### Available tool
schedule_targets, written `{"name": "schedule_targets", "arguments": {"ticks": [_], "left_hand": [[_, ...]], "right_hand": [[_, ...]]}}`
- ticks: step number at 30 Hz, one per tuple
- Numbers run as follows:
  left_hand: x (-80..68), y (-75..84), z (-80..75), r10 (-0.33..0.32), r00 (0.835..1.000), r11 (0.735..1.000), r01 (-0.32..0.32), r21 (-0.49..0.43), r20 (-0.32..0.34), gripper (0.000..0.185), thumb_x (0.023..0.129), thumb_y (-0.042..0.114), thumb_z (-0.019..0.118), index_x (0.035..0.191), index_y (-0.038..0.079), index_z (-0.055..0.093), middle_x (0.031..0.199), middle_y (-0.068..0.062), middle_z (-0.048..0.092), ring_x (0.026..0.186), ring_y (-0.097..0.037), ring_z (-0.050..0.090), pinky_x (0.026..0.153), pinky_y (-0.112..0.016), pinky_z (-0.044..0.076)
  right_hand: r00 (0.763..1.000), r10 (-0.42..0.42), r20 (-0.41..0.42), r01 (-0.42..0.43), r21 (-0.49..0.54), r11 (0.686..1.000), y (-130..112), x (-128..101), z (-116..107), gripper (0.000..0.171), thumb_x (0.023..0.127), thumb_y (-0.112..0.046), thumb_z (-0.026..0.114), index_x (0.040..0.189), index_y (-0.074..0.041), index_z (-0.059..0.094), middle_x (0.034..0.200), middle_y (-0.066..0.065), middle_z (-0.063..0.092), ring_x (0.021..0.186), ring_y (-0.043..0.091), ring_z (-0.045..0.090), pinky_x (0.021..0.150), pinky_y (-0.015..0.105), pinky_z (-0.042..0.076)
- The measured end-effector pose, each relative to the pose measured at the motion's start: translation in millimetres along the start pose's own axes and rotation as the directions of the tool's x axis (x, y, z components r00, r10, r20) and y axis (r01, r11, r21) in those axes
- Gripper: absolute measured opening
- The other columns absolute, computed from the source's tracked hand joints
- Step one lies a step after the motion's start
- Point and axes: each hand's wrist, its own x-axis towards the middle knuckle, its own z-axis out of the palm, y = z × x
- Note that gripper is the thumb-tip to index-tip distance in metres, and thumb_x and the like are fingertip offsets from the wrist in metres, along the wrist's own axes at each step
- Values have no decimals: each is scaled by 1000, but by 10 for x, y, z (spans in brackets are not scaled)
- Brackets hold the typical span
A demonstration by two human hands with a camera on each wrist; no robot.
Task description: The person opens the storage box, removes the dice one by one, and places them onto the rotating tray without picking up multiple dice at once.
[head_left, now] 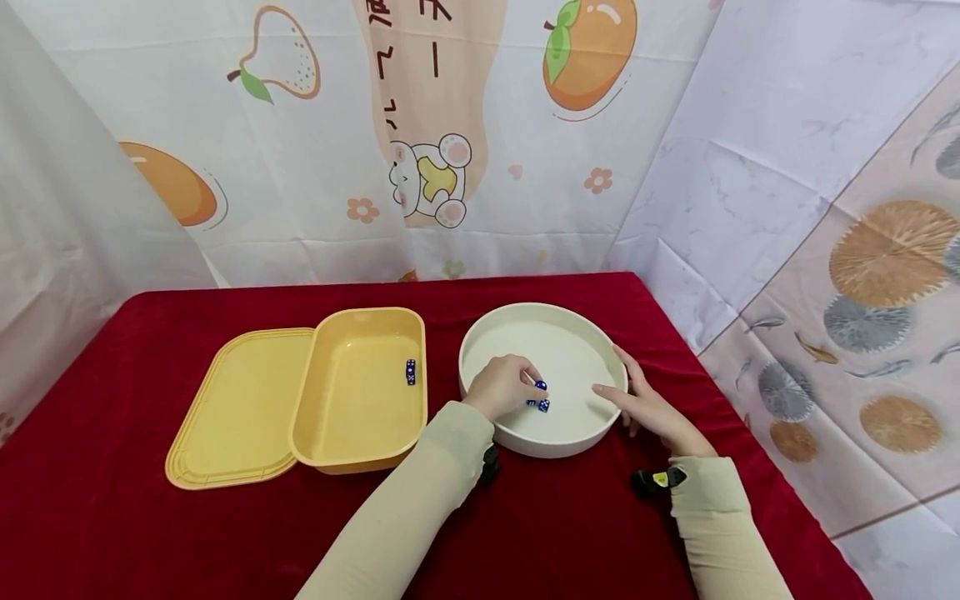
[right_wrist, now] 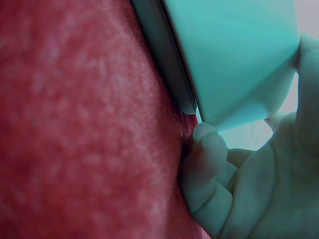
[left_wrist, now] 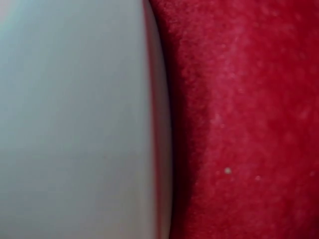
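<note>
A round white tray [head_left: 577, 333] with a raised wall sits on the red cloth. Inside it, my left hand [head_left: 501, 386] pinches a blue die [head_left: 542, 386] between thumb and fingertips. Just below lie more blue dice [head_left: 543, 406] with white pips, partly covered by the fingers. My right hand [head_left: 651, 410] grips the tray at its right side, thumb over the rim and fingers outside. From the right wrist, those curled fingers [right_wrist: 209, 164] show against the tray's outer wall [right_wrist: 234, 59]. Only the tray wall [left_wrist: 79, 119] fills the left wrist view beside cloth; the left hand is out of it.
Left of the tray stands a yellow rectangular box [head_left: 352, 417] holding a short row of blue dice [head_left: 410, 372] near its right wall. A yellow lid [head_left: 236, 408] lies against the box's left side. Red cloth [head_left: 187, 542] covers the table, with printed curtains [head_left: 300, 183] behind and at the sides.
</note>
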Motion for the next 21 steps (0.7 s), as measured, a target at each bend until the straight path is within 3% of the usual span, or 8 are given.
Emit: {"name": "schedule_targets", "arguments": {"ticks": [15,21], "left_hand": [[-26,8,2,7,1000,999,-7,32,-23,18,84,32,80,97,22,75,85,6,68,81,-10,59,73,-26,46],[-38,26,-14,7,999,999,-9,-41,-35,17,86,31,77,100,22,74,85,5,65,79,-10,58,71,-24,46]], "right_hand": [[1000,1,-1,-1,4,1000,-11,2,5,93,94,-41,63,159,-32,-2,65,4,48,54,14,48,49,32,47],[1000,-6,9,6,-5,1000,-23,-9,-3,93,95,-41,63,159,-30,-4,65,4,48,55,15,48,49,32,47]]}}
